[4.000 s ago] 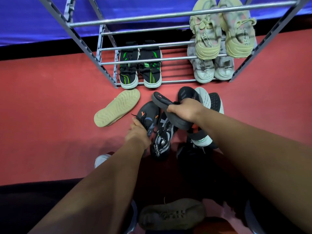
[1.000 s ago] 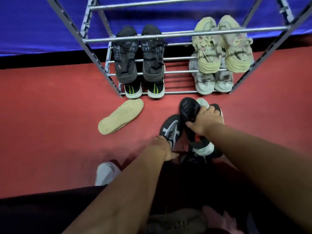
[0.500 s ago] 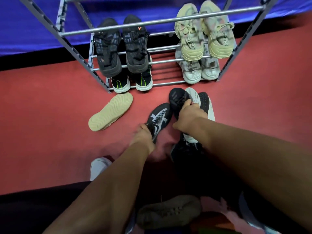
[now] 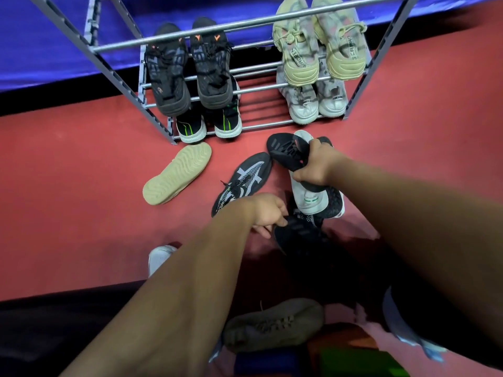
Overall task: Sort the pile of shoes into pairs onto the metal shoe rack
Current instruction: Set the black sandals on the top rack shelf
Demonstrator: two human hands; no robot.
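Below the rack (image 4: 117,74), right hand (image 4: 315,165) fingers clasp a black shoe (image 4: 285,153); left hand (image 4: 268,213) fingers pinch another shoe (image 4: 302,235).

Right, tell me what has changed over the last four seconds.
The black orange-marked pair has gone onto the rack, above the green-striped pair. The right hand let go of that shoe and now grips a black striped shoe; the left hand has moved to its likely mate. The beige pair, white pair and upturned beige shoe stayed put.
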